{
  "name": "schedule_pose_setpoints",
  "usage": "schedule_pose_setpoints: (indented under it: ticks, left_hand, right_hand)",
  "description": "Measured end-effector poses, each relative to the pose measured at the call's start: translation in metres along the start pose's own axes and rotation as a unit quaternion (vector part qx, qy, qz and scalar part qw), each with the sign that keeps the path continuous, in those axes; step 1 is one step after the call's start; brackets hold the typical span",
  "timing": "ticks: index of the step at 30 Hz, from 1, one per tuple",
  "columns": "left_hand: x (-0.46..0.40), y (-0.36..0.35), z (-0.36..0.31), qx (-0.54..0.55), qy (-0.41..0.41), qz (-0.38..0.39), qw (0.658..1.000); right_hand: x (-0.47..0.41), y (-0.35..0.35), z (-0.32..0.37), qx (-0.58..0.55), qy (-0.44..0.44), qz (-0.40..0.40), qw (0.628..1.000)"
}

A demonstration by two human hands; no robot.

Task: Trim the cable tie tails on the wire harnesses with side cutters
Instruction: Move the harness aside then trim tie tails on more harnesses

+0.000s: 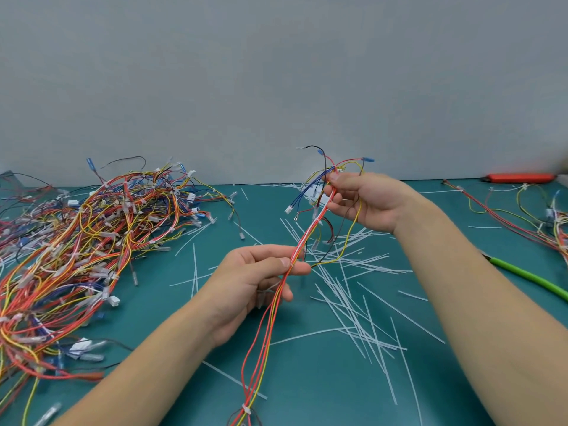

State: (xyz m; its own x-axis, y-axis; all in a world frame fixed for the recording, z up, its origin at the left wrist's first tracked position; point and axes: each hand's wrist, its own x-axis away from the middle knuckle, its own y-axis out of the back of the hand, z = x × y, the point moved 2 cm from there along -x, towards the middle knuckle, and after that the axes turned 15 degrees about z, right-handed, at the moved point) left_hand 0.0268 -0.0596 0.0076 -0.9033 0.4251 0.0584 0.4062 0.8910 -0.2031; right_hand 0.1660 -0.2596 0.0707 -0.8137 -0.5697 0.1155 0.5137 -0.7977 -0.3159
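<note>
I hold one wire harness (310, 232) of red, white and yellow wires stretched between both hands above the green mat. My left hand (258, 278) pinches the bundle at mid-length between thumb and fingers. My right hand (365, 198) grips the upper end, where blue, black and yellow branches with connectors fan out. A white cable tie (246, 411) binds the harness near the bottom edge. The side cutters with green handles (528, 276) lie on the mat to the right, behind my right forearm; neither hand touches them.
A big pile of wire harnesses (80, 250) covers the left of the green mat (322, 388). Several cut white tie tails (359, 302) are strewn across the middle. More harnesses (522, 216) lie at the right, and a red tool (519, 178) rests by the grey wall.
</note>
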Motion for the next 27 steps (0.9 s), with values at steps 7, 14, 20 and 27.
schedule_pose_setpoints:
  ticks: [7, 14, 20, 27]
  left_hand:
    - [0.0004, -0.0023, -0.0002, 0.007, 0.017, 0.004, 1.0]
    - [0.0008, -0.0013, -0.0004, 0.03, 0.012, -0.012, 0.999]
    - [0.0011, -0.001, -0.0009, 0.04, 0.02, -0.018, 0.999]
    - [0.0006, -0.0006, -0.0018, 0.037, 0.027, -0.005, 0.999]
  right_hand:
    - [0.0013, -0.0005, 0.0019, 0.008, 0.003, 0.004, 1.0]
    - [0.0024, 0.001, 0.0031, 0.003, 0.008, -0.001, 1.0]
    - [0.0024, 0.0002, 0.0043, 0.001, 0.014, -0.002, 1.0]
    - [0.0022, 0.0017, 0.0037, -0.005, 0.011, -0.005, 1.0]
